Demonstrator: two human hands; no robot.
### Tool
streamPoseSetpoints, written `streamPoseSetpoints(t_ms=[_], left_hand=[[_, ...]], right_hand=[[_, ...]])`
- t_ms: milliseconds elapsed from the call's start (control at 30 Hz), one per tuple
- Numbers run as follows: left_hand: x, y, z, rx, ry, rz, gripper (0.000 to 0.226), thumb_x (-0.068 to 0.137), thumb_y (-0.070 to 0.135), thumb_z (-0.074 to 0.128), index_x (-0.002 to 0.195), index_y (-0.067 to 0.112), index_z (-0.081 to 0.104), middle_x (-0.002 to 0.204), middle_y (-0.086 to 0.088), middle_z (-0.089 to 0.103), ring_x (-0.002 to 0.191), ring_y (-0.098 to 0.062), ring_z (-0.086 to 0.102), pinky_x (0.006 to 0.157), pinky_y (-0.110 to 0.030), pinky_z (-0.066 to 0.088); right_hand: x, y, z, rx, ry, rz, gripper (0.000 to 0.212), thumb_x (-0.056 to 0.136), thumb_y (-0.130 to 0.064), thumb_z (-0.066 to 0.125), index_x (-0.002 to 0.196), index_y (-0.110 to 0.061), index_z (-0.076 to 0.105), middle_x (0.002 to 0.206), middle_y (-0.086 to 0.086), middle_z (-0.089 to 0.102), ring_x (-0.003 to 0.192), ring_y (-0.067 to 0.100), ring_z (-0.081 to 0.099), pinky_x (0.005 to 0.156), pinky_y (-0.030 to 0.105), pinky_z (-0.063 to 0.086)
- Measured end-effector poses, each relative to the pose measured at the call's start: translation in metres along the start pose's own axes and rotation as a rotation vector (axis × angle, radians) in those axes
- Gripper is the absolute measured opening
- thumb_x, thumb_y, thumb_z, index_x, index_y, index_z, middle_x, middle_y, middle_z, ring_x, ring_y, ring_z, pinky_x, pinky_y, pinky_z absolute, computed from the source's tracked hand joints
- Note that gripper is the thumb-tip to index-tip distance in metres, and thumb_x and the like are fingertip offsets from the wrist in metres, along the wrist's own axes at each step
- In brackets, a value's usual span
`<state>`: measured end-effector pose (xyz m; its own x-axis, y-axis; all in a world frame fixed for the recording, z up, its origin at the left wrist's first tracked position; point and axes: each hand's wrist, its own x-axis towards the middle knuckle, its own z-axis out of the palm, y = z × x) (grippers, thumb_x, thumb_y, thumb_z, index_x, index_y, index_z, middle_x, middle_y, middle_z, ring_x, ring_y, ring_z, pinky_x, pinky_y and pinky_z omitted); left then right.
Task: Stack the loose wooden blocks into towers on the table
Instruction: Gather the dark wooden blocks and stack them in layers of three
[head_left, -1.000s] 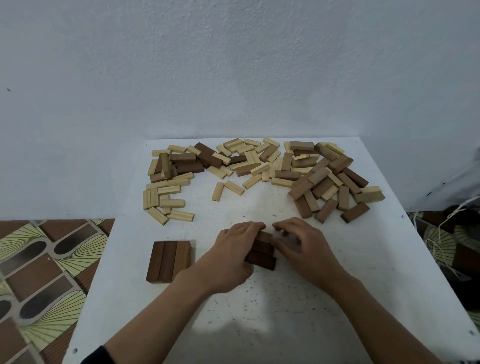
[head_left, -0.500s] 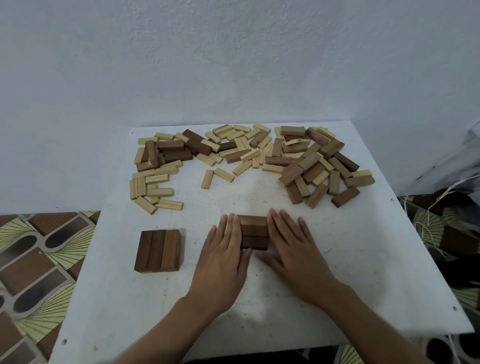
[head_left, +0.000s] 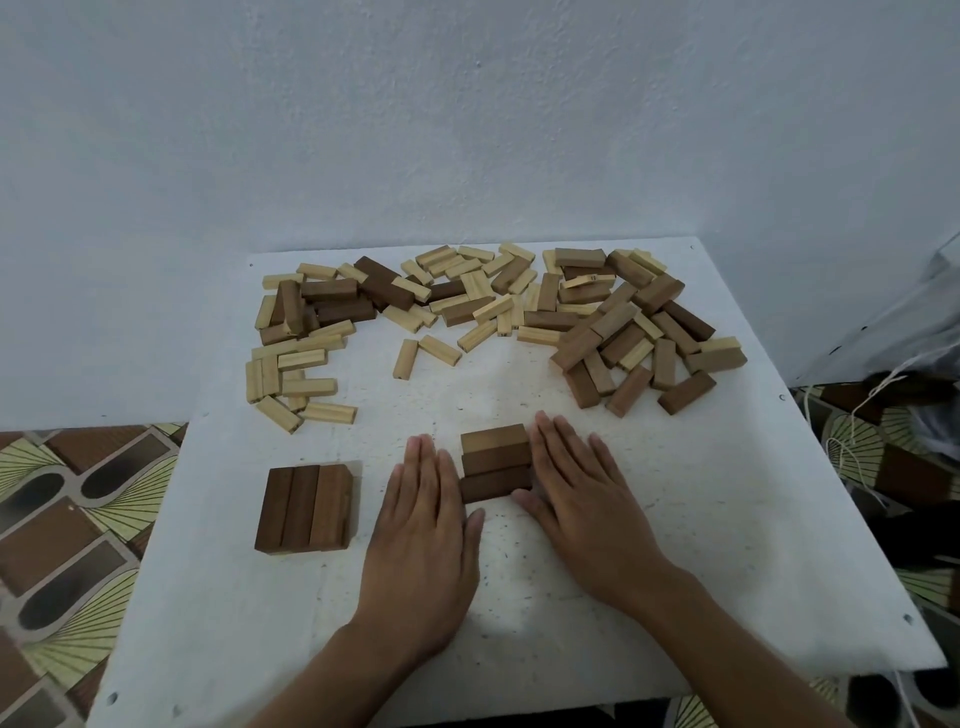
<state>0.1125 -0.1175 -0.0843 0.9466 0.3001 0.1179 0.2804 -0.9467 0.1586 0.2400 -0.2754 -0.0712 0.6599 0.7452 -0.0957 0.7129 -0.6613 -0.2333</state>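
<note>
White speckled table (head_left: 675, 545) against pale wall (head_left: 467, 130), patterned floor (head_left: 78, 519).

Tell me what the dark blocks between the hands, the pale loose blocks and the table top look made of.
Dark blocks: wood, stained or naturally brown, matte; faint grain, square sawn edges.
Pale blocks: light wood, seemingly unfinished; lengthwise grain lines.
Table top: probably white-painted or laminated board; dull, speckled, small fixings near its edges.
</note>
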Motion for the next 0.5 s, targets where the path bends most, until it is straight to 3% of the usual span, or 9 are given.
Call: streamPoseSetpoints(t_ms=[100, 200, 500], left_hand=[[0.0013, 0.0015, 0.0004, 0.014, 0.0, 0.021, 0.064, 0.107, 0.039, 0.019, 0.152, -0.006, 0.03, 0.162, -0.024, 0.022, 0.154, -0.033, 0.016, 0.123, -0.047, 0.025], [0.0026, 0.0017, 0.0007, 0.018, 0.009, 0.02, 0.063, 0.107, 0.037, 0.022, 0.154, -0.005, 0.026, 0.164, -0.022, 0.02, 0.154, -0.032, 0.014, 0.124, -0.046, 0.023], [0.0078, -0.0059, -0.0017, -0.046, -0.007, 0.017, 0.06, 0.107, 0.037, 0.018, 0.157, 0.004, 0.026, 0.164, -0.01, 0.027, 0.154, -0.021, 0.02, 0.123, -0.042, 0.027]], right_hand=[[0.0003, 0.0011, 0.0008, -0.019, 0.003, -0.01, 0.079, 0.095, -0.068, -0.015, 0.158, -0.021, -0.012, 0.165, -0.005, -0.016, 0.151, 0.01, -0.021, 0.124, 0.038, -0.008], [-0.0011, 0.0008, 0.0029, -0.032, 0.043, -0.027, 0.072, 0.103, -0.063, -0.002, 0.16, -0.02, 0.003, 0.168, -0.007, -0.002, 0.154, 0.014, -0.01, 0.122, 0.04, -0.003], [-0.0011, -0.0005, 0.0017, -0.015, 0.052, -0.018, 0.072, 0.102, -0.063, 0.0, 0.161, -0.021, 0.009, 0.167, -0.01, 0.003, 0.154, 0.012, -0.009, 0.123, 0.04, -0.002]])
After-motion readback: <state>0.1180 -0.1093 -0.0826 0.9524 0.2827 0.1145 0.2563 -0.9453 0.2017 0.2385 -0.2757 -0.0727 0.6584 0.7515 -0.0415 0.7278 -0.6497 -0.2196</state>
